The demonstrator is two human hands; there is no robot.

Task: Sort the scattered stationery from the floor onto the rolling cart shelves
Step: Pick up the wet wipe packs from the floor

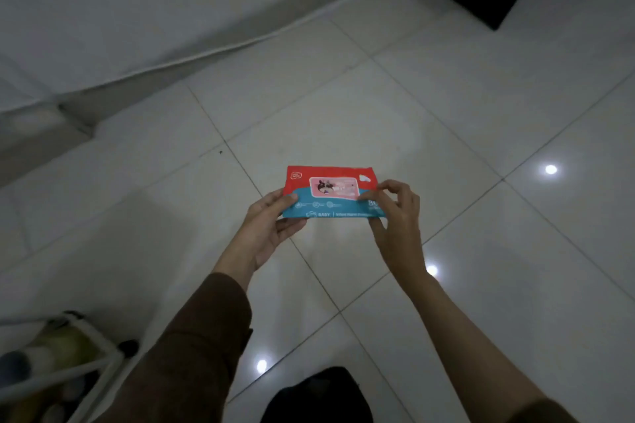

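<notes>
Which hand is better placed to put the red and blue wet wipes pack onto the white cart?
Probably the left hand. It grips the red and blue wet wipes pack by its left end, and the white rolling cart sits at lower left, on that side. The right hand pinches the far end.

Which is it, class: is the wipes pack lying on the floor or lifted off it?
Lifted. The wipes pack is gripped at its ends by the left hand and right hand, above the tiled floor.
</notes>
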